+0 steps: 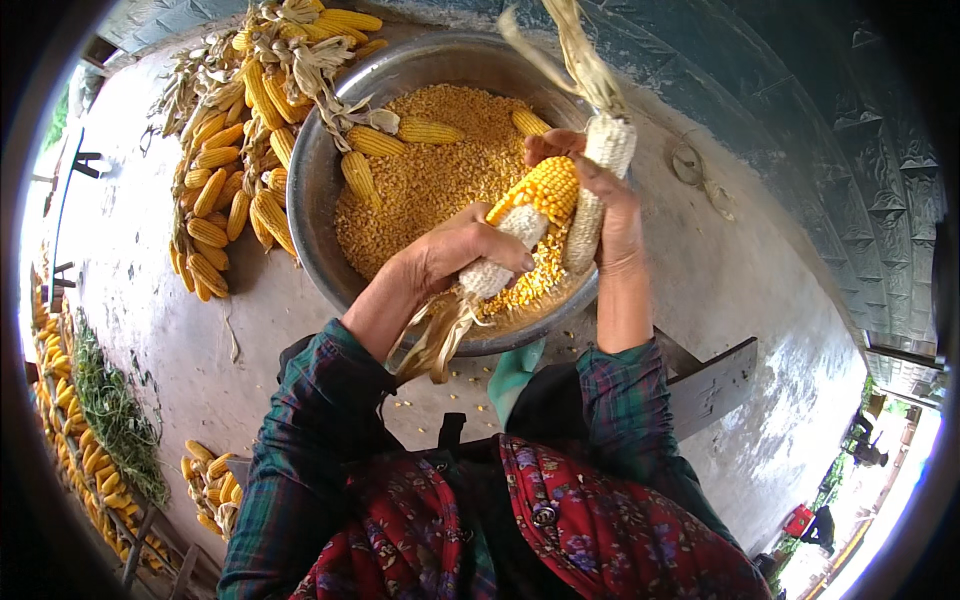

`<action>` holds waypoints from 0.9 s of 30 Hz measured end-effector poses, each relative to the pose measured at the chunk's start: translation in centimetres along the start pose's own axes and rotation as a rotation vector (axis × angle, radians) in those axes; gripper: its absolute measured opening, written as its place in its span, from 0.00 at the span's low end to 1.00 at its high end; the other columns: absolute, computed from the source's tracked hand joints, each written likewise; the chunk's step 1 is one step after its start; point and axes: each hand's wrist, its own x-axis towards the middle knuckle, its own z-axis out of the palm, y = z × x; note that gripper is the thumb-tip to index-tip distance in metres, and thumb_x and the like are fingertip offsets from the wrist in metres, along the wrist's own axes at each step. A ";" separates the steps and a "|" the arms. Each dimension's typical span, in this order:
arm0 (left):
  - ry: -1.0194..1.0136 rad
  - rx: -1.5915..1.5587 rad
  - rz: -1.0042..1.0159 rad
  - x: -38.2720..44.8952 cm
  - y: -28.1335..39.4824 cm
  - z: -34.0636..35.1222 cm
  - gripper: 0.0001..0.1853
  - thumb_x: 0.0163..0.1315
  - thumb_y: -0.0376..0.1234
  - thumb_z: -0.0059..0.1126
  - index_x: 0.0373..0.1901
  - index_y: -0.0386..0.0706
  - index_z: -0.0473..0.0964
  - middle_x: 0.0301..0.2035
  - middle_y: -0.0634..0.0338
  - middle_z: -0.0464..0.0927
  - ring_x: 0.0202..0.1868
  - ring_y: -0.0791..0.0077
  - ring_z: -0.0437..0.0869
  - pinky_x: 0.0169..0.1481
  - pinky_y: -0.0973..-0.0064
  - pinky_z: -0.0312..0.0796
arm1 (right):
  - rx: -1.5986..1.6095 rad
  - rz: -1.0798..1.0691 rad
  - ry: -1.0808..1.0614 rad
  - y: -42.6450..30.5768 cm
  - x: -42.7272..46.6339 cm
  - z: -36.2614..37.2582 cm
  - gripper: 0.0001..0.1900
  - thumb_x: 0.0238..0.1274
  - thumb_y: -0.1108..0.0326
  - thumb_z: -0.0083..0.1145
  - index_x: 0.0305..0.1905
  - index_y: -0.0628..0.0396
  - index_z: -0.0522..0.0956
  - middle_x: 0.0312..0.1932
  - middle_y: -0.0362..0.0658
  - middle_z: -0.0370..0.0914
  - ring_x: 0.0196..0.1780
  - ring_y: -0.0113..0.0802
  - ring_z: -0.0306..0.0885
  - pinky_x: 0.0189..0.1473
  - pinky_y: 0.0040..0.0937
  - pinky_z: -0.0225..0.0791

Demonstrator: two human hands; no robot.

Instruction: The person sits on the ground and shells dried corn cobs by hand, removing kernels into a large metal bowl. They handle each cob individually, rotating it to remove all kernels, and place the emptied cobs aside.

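Note:
Over a large metal basin (315, 281), my left hand (480, 251) grips the bare lower part of a half-shelled corn cob (551, 187). Yellow kernels still cover its upper end, and dry husk (439, 341) hangs from its base. My right hand (611, 199) holds a stripped white cob (609, 146) upright against the kernels of the first one; a long dry husk trails from its top. Loose kernels (442, 187) lie in the basin, with several whole ears (375, 141) on them towards the left and back.
Braided bundles of corn ears (214, 195) lie left of the basin on the concrete floor (262, 390). A smaller pile (217, 480) is at lower left, near cut greenery (112, 405). A wooden board (712, 386) stands to my right. A dark wall (787, 97) curves behind.

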 end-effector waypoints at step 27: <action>0.708 1.192 0.249 3.4 -2.0 2.0 0.15 0.46 0.32 0.59 0.32 0.32 0.68 0.23 0.38 0.78 0.31 0.44 0.82 0.35 0.53 0.73 | -0.761 -0.112 0.392 1.9 -0.7 2.2 0.19 0.53 0.65 0.66 0.49 0.59 0.76 0.41 0.47 0.82 0.45 0.33 0.81 0.45 0.29 0.72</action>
